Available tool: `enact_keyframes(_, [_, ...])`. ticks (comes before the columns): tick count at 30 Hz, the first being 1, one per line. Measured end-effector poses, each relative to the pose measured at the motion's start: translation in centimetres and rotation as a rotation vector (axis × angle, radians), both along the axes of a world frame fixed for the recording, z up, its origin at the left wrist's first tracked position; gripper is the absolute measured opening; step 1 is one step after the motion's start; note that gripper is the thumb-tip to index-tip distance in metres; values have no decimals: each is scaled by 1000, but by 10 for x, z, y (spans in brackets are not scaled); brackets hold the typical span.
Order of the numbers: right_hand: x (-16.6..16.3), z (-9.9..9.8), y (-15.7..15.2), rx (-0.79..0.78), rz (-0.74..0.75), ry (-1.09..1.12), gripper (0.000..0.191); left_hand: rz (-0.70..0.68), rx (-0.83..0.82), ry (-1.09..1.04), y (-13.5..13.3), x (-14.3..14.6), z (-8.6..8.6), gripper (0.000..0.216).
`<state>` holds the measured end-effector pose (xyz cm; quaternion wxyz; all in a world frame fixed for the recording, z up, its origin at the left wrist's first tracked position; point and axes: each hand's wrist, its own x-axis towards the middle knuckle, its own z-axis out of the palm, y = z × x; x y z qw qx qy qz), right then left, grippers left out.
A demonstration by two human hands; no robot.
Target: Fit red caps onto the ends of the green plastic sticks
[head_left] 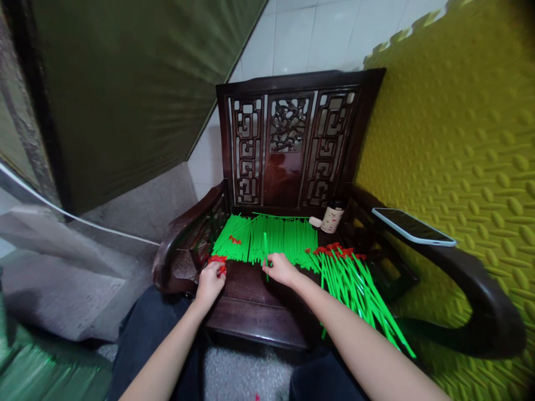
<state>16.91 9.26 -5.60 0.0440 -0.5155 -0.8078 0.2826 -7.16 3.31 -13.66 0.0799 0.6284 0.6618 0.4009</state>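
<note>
My right hand (281, 268) pinches one thin green stick (265, 243), held upright above the front of the dark wooden seat (251, 289). At the seat's left side, my left hand (211, 283) has its fingers closed on small red plastic pieces (218, 258); their exact shape is too small to tell. Rows of loose green sticks (280, 234) cover the back of the seat, with a few red bits (234, 240) lying on them. To the right, green sticks with red tips (351, 278) are heaped and reach over the front edge.
A patterned cup with a dark lid (332, 218) and a small white case (315, 221) stand at the back right of the seat. The right armrest carries a phone (412, 225). Yellow foam matting (455, 139) rises on the right, and a white cable (83, 219) hangs at left.
</note>
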Motion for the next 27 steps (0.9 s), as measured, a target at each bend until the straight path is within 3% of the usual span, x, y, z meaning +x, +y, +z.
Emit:
enact_keyframes(12, [3,-2,1,-12,9,-1,27,-38,-35,-7,-2,-4,5,30])
enact_keyframes(17, [2,1,-1,-9,-6,2,27,-42,-67,-37,-2,-3,0,10])
enact_keyframes(27, [3,2,-1,-4,-12,21,28,23,-90,-194,-2,0,5,20])
